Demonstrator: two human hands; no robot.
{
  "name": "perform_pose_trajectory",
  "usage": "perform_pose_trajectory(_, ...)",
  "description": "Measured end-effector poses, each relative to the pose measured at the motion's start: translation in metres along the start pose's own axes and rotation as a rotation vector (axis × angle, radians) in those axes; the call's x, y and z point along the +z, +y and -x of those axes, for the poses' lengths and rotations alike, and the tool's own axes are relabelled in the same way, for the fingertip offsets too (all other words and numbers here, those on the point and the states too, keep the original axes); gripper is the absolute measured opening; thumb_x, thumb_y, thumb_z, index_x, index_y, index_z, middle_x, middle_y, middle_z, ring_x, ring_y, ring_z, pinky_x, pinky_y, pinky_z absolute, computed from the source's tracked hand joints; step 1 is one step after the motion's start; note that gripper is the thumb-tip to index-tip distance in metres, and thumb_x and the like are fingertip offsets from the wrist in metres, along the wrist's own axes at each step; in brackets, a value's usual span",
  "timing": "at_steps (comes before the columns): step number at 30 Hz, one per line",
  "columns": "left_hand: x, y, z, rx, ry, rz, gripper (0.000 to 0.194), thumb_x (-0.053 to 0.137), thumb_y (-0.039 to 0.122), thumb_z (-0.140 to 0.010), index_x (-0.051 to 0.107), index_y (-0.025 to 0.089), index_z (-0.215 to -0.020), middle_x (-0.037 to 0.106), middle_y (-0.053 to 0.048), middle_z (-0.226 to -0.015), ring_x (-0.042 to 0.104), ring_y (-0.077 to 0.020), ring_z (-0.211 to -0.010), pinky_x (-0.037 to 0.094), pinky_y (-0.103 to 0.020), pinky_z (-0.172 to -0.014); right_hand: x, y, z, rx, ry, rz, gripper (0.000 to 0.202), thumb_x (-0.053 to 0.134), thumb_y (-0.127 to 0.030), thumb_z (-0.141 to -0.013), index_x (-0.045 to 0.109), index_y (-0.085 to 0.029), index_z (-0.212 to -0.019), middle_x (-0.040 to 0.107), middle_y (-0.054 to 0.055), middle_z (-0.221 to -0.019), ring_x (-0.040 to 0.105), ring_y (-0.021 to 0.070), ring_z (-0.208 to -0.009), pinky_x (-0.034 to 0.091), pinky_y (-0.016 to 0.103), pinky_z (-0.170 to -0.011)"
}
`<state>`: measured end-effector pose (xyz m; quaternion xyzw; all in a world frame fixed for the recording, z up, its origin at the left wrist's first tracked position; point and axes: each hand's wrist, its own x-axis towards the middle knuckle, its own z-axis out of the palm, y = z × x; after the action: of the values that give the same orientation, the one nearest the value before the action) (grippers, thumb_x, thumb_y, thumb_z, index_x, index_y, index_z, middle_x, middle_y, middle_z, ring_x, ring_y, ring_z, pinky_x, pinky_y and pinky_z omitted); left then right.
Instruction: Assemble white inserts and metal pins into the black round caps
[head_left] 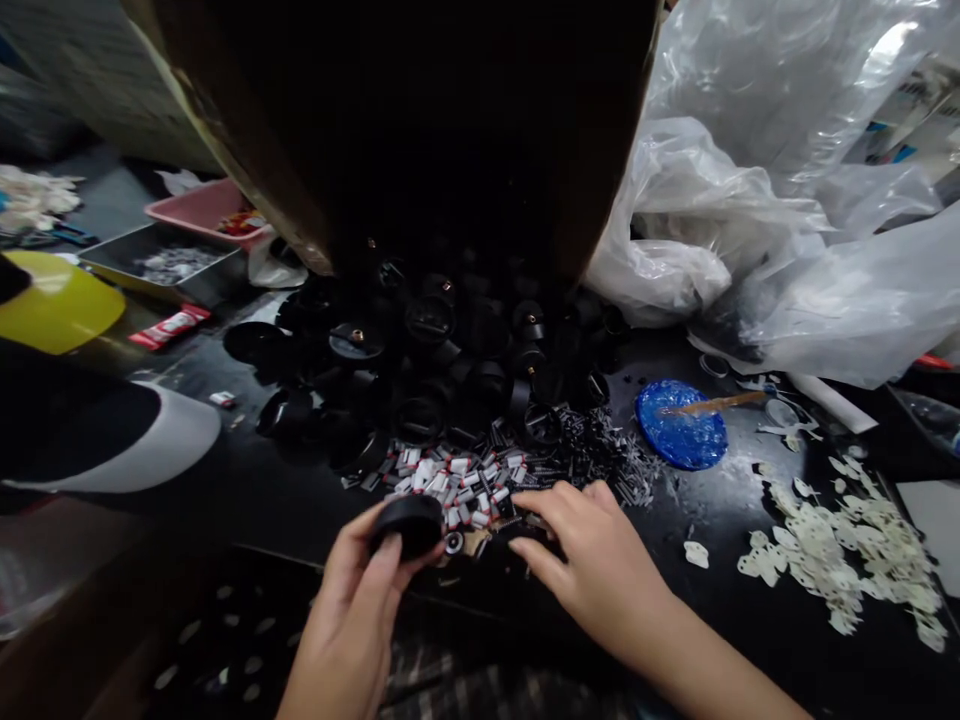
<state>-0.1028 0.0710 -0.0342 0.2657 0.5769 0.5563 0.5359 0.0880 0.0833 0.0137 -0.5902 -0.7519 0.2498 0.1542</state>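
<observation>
My left hand (pixel 364 590) is closed around a round black plastic part (pixel 409 525), held tilted above the front edge of the table. To its right, my right hand (pixel 581 545) reaches over the small parts with thumb and forefinger apart. A small spring (pixel 508 523) shows near the gap between those fingertips; I see no grip on it. Just beyond both hands lies a heap of small white-and-grey pieces with red ends (pixel 457 485). Dark springs and pins (pixel 600 450) are piled to the right of that heap.
Many black round housings (pixel 431 320) spill from a large dark box (pixel 450 120). At right are a blue lid of clear grease (pixel 679 440) with a wooden stick (pixel 716 402), flat cream pieces (pixel 832 550) and plastic bags (pixel 712 220). A metal tray (pixel 165 265) stands left.
</observation>
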Motion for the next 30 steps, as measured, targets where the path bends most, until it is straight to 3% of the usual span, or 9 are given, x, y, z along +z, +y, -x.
perform_pose_trajectory(1, 0.003, 0.003, -0.007, -0.017, 0.016, 0.063, 0.029, 0.071, 0.042, -0.079, 0.068, 0.030, -0.105, 0.068, -0.001, -0.108, 0.067, -0.0202, -0.092, 0.057, -0.028, -0.080, 0.004, -0.001, -0.005, -0.041, 0.014, 0.114, 0.030, 0.063, -0.026, -0.089, 0.061, -0.023, -0.119, 0.068, 0.006, -0.099, 0.061, 0.0247, -0.089, 0.039, 0.041, -0.083)
perform_pose_trajectory(3, 0.014, 0.008, -0.019, -0.098, -0.075, 0.110, 0.035, 0.072, 0.041, -0.077, 0.066, 0.030, -0.110, 0.067, -0.001, -0.111, 0.067, -0.0194, -0.094, 0.056, -0.027, -0.079, 0.007, -0.002, -0.014, -0.090, 0.013, 0.253, 0.034, 0.060, -0.025, -0.090, 0.058, -0.020, -0.124, 0.068, 0.008, -0.100, 0.062, 0.0264, -0.088, 0.037, 0.044, -0.084)
perform_pose_trajectory(8, 0.039, 0.013, -0.030, -0.149, -0.249, 0.130, 0.037, 0.075, 0.041, -0.075, 0.066, 0.026, -0.108, 0.069, -0.003, -0.106, 0.066, -0.0197, -0.094, 0.054, -0.027, -0.082, -0.013, 0.012, -0.022, 0.004, 0.123, 0.176, 0.028, 0.057, -0.023, -0.092, 0.059, -0.022, -0.120, 0.069, 0.004, -0.108, 0.063, 0.0227, -0.094, 0.038, 0.037, -0.083)
perform_pose_trajectory(11, 0.034, 0.014, -0.025, -0.007, -0.132, 0.132, 0.036, 0.073, 0.039, -0.077, 0.064, 0.027, -0.110, 0.069, -0.003, -0.106, 0.066, -0.0207, -0.093, 0.054, -0.033, -0.085, -0.027, 0.019, -0.034, 0.109, 0.166, 0.231, 0.031, 0.059, -0.028, -0.091, 0.058, -0.018, -0.120, 0.069, 0.008, -0.111, 0.064, 0.0250, -0.098, 0.038, 0.039, -0.085)
perform_pose_trajectory(15, 0.018, 0.009, -0.019, 0.182, 0.110, 0.116, 0.034, 0.070, 0.040, -0.080, 0.063, 0.029, -0.111, 0.067, -0.002, -0.114, 0.059, -0.0256, -0.113, 0.045, -0.044, -0.101, -0.027, 0.015, -0.066, 0.071, 0.125, 0.311, 0.020, 0.056, -0.027, -0.093, 0.063, -0.015, -0.107, 0.071, 0.010, -0.102, 0.065, 0.0269, -0.093, 0.037, 0.041, -0.084)
perform_pose_trajectory(18, 0.019, 0.002, -0.023, 0.165, 0.050, 0.099, 0.033, 0.069, 0.038, -0.081, 0.063, 0.027, -0.111, 0.066, -0.002, -0.113, 0.055, -0.0249, -0.119, 0.035, -0.045, -0.109, -0.026, 0.011, -0.076, 0.027, 0.131, 0.283, 0.019, 0.054, -0.024, -0.093, 0.062, -0.015, -0.109, 0.070, 0.009, -0.103, 0.065, 0.0250, -0.096, 0.037, 0.040, -0.086)
perform_pose_trajectory(22, 0.037, 0.001, -0.031, 0.105, -0.064, 0.042, 0.036, 0.068, 0.040, -0.081, 0.062, 0.027, -0.114, 0.066, -0.004, -0.110, 0.057, -0.0254, -0.113, 0.041, -0.041, -0.102, -0.031, 0.013, -0.045, 0.000, 0.107, 0.191, 0.018, 0.050, -0.020, -0.096, 0.061, -0.019, -0.110, 0.070, 0.004, -0.106, 0.062, 0.0189, -0.100, 0.037, 0.034, -0.086)
perform_pose_trajectory(25, 0.047, 0.006, -0.030, 0.102, -0.081, 0.031, 0.034, 0.068, 0.039, -0.080, 0.064, 0.026, -0.111, 0.066, -0.004, -0.109, 0.058, -0.0251, -0.111, 0.044, -0.037, -0.098, -0.025, 0.014, -0.010, -0.036, -0.014, 0.075, 0.017, 0.052, -0.015, -0.094, 0.065, -0.022, -0.102, 0.070, 0.000, -0.099, 0.063, 0.0155, -0.093, 0.037, 0.030, -0.080)
perform_pose_trajectory(30, 0.034, 0.009, -0.008, 0.139, -0.007, -0.046, 0.038, 0.070, 0.040, -0.078, 0.063, 0.028, -0.113, 0.064, -0.004, -0.112, 0.057, -0.0271, -0.113, 0.046, -0.038, -0.097, 0.001, 0.001, 0.008, -0.075, -0.073, 0.280, 0.009, 0.056, -0.018, -0.090, 0.064, -0.019, -0.094, 0.068, 0.002, -0.087, 0.061, 0.0194, -0.079, 0.031, 0.035, -0.075)
